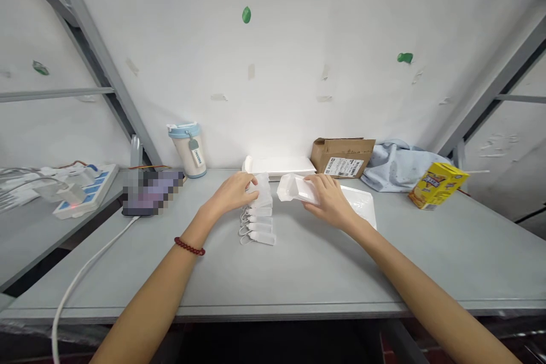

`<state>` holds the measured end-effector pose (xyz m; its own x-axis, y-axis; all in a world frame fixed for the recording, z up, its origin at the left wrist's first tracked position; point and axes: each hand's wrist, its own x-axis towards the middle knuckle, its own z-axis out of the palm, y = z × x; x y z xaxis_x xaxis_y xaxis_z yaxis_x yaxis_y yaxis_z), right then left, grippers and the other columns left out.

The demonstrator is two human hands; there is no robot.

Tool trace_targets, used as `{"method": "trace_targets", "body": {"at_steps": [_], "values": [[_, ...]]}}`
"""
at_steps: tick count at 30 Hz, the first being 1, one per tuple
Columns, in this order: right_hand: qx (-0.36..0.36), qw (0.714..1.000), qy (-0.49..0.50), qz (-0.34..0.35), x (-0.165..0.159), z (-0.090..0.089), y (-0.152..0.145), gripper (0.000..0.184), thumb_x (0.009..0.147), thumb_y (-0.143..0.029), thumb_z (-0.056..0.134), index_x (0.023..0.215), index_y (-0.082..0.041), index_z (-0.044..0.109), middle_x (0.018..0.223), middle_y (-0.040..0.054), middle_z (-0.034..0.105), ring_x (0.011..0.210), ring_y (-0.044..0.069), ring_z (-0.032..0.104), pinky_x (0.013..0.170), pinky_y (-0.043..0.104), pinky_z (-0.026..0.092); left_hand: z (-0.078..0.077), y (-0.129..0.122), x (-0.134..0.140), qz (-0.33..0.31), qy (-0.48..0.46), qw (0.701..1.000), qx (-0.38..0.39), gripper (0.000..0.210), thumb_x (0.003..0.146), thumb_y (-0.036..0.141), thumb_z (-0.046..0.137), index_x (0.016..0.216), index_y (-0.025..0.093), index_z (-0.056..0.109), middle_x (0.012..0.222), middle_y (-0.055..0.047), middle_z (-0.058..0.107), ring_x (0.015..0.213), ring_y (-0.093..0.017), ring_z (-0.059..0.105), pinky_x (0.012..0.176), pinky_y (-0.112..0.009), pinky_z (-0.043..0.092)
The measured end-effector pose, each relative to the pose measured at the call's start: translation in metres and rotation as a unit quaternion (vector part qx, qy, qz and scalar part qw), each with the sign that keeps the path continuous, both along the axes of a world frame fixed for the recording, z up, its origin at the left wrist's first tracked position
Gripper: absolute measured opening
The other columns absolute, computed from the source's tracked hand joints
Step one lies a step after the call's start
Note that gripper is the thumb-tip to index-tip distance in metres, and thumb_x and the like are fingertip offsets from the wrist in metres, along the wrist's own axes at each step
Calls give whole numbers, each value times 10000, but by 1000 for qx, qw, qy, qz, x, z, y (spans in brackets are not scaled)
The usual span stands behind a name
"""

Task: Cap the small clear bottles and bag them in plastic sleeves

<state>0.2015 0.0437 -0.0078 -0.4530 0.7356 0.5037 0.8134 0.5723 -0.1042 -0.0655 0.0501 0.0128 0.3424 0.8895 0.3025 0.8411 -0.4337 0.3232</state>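
Note:
Several small frosted-white plastic cases with thin cord loops lie in a column on the grey table. At the far end of that column, my left hand has its thumb and fingers curled around the translucent cases; its grip is partly hidden. To the right, my right hand grips a white plastic bag from above, fingers wrapped over it. The bag's open mouth faces left, toward the cases. Beneath and behind the right hand lies a flat white plastic packet.
A white box and a cardboard box stand against the wall. A tumbler, a phone with a white cable and a power strip are left. Right are a bluish cloth and a yellow drink carton.

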Motion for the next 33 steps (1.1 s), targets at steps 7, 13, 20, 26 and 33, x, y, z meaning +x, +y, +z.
{"method": "trace_targets", "body": {"at_steps": [7, 13, 20, 26, 33], "values": [[3, 1000, 0, 2, 0, 0, 0, 426, 729, -301, 546, 1124, -197, 423, 1090, 117, 518, 979, 293, 453, 835, 421, 348, -3, 0, 2, -5, 1, 1000, 6, 233, 697, 284, 472, 885, 194, 577, 721, -18, 522, 760, -211, 531, 640, -299, 401], [-9, 1000, -2, -5, 0, 0, 0, 426, 732, -293, 552, 1124, -179, 431, 1090, 123, 518, 987, 293, 448, 844, 416, 346, -6, 3, 3, -13, -7, 1000, 6, 221, 702, 285, 479, 873, 187, 578, 731, -19, 524, 770, -204, 528, 645, -293, 403], [-6, 1000, 1, -2, 0, 1, 0, 425, 728, -292, 550, 1122, -187, 429, 1088, 123, 520, 988, 296, 451, 846, 424, 347, -3, 2, 3, -5, -28, 999, 20, 162, 688, 294, 510, 811, 192, 540, 751, -11, 521, 741, -185, 518, 641, -287, 402], [-7, 1000, -5, -1, 0, 0, 0, 428, 733, -281, 550, 1129, -173, 431, 1095, 122, 520, 993, 288, 454, 847, 412, 347, 7, -2, 4, 5, -81, 996, 37, 131, 683, 290, 533, 761, 186, 518, 722, 2, 515, 689, -159, 493, 620, -269, 385], [-3, 1000, 0, 2, 0, -2, 0, 443, 728, -272, 554, 1141, -171, 432, 1093, 124, 522, 1004, 292, 447, 850, 417, 343, 12, -4, 8, 2, -283, 958, 40, 136, 710, 292, 545, 762, 172, 506, 676, 28, 506, 621, -115, 467, 589, -234, 377]]}}
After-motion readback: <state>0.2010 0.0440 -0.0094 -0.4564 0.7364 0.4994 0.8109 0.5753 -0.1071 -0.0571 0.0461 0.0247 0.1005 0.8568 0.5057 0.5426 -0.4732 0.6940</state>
